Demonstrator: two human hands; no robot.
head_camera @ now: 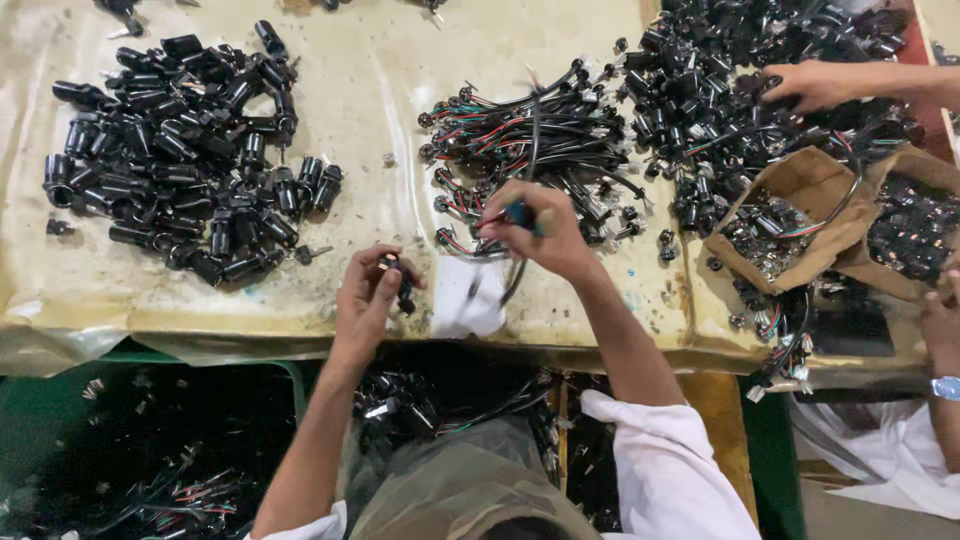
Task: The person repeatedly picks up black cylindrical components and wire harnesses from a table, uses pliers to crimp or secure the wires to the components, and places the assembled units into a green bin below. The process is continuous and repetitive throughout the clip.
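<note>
My left hand (368,295) grips a small black cylindrical lock part (402,288) near the table's front edge. My right hand (540,232) holds a blue-handled tool (520,213) just right of it, over the near end of a pile of wired black parts (530,140) with red, green and black leads. A white scrap (468,298) lies on the table between my hands.
A heap of black cylinders (180,150) covers the left of the table. More black parts (720,90) lie at the far right, where another person's hand (815,85) reaches in. Two brown paper bags (800,215) of small parts stand on the right. Another person's wrist with a watch (942,385) is at the right edge.
</note>
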